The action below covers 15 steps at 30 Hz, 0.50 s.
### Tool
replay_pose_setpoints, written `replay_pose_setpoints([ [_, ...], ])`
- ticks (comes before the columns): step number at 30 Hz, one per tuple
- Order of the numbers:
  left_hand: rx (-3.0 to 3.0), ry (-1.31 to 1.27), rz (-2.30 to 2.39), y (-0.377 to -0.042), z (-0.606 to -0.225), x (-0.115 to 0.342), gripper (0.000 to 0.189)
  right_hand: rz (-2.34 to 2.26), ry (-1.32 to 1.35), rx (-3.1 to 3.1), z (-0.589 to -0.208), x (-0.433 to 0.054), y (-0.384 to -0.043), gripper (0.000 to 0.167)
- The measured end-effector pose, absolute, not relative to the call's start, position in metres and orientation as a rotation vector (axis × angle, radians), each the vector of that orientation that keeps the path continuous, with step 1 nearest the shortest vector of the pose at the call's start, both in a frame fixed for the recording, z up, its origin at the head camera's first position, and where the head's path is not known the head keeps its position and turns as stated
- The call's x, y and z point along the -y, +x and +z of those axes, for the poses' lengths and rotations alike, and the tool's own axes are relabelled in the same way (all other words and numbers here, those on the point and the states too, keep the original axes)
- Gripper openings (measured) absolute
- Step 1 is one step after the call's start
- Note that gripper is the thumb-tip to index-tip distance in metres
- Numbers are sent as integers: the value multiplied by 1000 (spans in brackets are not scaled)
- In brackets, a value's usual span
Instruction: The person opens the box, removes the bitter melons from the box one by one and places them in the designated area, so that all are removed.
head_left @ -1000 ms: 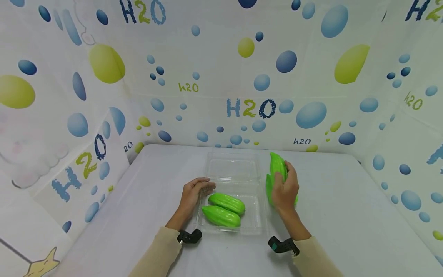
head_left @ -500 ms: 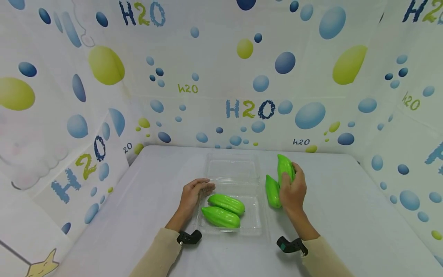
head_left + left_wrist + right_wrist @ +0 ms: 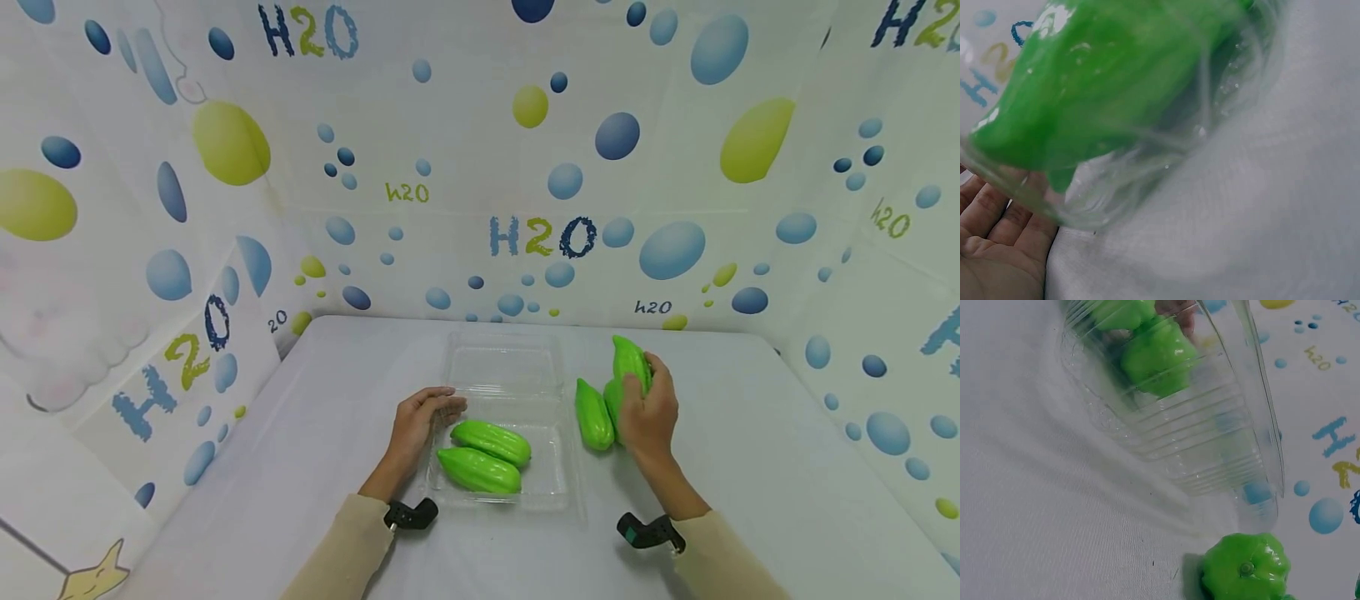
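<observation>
Two glossy green ribbed gourds [image 3: 480, 469] lie side by side in a clear plastic clamshell box [image 3: 551, 467], its lid folded back. My left hand [image 3: 412, 421] rests with relaxed fingers at the box's left side. In the left wrist view, its fingers [image 3: 985, 206] lie beside the clear wall. To the right of the box, my right hand [image 3: 649, 408] grips another green gourd [image 3: 630, 360] between thumb and fingers, tip pointing away. Left of that hand lies a gourd [image 3: 594, 415] on the cloth, and a further gourd [image 3: 612, 400] is partly hidden behind the hand.
A white cloth [image 3: 315, 467] covers the table. The open lid [image 3: 502, 362] lies flat behind the box. Printed fabric walls [image 3: 450, 125] stand at the back and both sides. A black wrist camera [image 3: 411, 514] sits on the left wrist, another [image 3: 649, 532] on the right.
My right hand has moved to the right with the gourd in its grip, uncovering the gourds beside the box. The left hand and the box stay in place.
</observation>
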<state>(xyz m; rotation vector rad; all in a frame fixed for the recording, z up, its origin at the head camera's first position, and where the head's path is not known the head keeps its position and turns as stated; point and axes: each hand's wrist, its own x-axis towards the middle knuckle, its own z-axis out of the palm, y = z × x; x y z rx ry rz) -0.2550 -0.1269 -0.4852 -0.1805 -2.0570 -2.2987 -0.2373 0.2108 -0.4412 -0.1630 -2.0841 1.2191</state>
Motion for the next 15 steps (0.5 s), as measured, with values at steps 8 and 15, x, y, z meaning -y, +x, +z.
replay_pose_setpoints([
  [8, 2061, -179, -2298, -254, -485, 128, 31, 1218, -201, 2123, -443, -223, -238, 49],
  [15, 2046, -188, -2306, -255, -485, 127, 30, 1197, -214, 2159, -447, -231, -237, 49],
])
